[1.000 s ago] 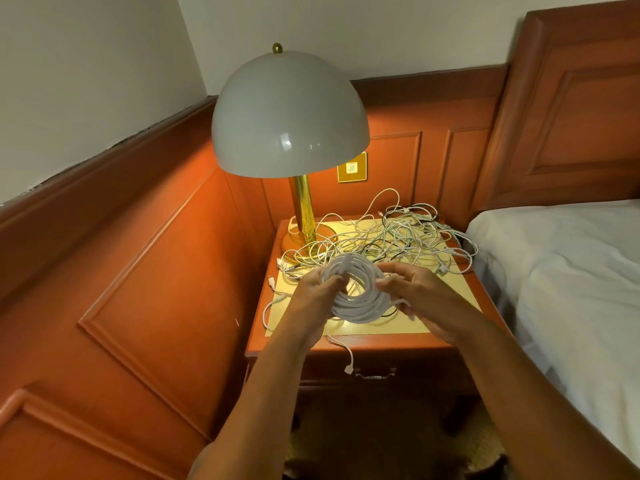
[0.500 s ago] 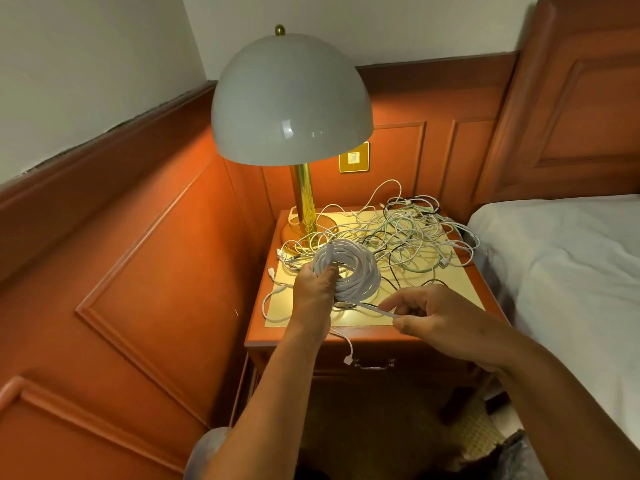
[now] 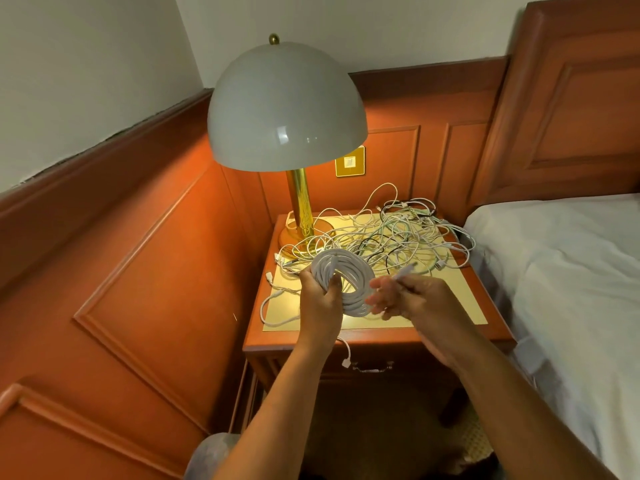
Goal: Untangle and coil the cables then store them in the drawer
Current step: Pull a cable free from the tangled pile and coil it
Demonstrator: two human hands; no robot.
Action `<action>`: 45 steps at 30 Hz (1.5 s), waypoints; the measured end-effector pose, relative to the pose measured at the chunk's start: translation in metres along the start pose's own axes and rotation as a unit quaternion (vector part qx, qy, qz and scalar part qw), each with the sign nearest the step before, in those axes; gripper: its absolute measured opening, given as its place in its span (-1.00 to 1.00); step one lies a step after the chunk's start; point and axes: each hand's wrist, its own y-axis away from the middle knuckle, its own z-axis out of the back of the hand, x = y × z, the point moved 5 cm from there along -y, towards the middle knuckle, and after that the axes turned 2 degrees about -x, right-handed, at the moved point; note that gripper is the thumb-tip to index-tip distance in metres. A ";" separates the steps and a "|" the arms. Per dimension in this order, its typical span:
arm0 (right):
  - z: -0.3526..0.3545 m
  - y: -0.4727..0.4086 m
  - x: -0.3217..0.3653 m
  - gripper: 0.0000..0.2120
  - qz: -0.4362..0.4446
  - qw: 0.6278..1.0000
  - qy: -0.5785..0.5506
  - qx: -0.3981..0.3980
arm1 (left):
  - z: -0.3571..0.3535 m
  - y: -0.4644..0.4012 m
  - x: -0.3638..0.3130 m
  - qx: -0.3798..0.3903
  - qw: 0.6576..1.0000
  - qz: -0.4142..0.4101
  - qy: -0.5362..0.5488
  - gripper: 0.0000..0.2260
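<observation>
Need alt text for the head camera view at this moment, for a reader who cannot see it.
A person's left hand grips a coil of white cable over a wooden nightstand, while the right hand pinches its loose end. A tangle of cables lies behind, beside a domed lamp; the drawer is closed.

White coiled cable held upright above the nightstand — tangled cables heaped behind, drawer closed.

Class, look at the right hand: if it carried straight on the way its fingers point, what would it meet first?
The right hand points left toward the coiled white cable that the left hand grips. It would probably meet that coil first, though motion blur makes depth uncertain.
</observation>
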 end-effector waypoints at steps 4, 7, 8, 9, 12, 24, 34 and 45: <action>-0.011 -0.015 0.011 -0.71 0.089 0.954 0.286 -0.032 | -0.007 0.006 0.002 0.013 1.000 0.011 0.019 -0.76; -0.016 -0.021 0.013 -0.77 0.091 0.943 0.319 -0.025 | -0.011 0.007 -0.002 0.022 0.999 0.012 0.035 -0.76; -0.016 -0.022 0.015 -0.78 0.094 0.941 0.325 -0.031 | -0.012 0.008 -0.003 0.024 0.999 0.014 0.039 -0.75; -0.015 -0.022 0.017 -0.78 0.100 0.939 0.325 -0.042 | -0.012 0.008 -0.002 0.024 0.999 0.017 0.040 -0.73; -0.010 -0.020 0.018 -0.80 0.100 0.942 0.311 -0.077 | -0.013 0.010 0.003 0.027 0.998 0.029 0.047 -0.71; -0.037 -0.025 0.020 -0.80 0.183 0.806 0.549 -0.125 | -0.023 0.020 0.000 0.033 0.990 0.074 0.112 -0.80; -0.015 0.026 -0.019 -0.70 0.068 0.974 0.159 -0.144 | -0.007 0.010 0.008 0.019 0.958 0.195 0.208 -0.88; 0.021 0.017 -0.061 -0.59 -0.140 0.889 -0.376 -0.221 | -0.013 0.020 -0.001 0.049 0.920 0.250 0.298 -0.75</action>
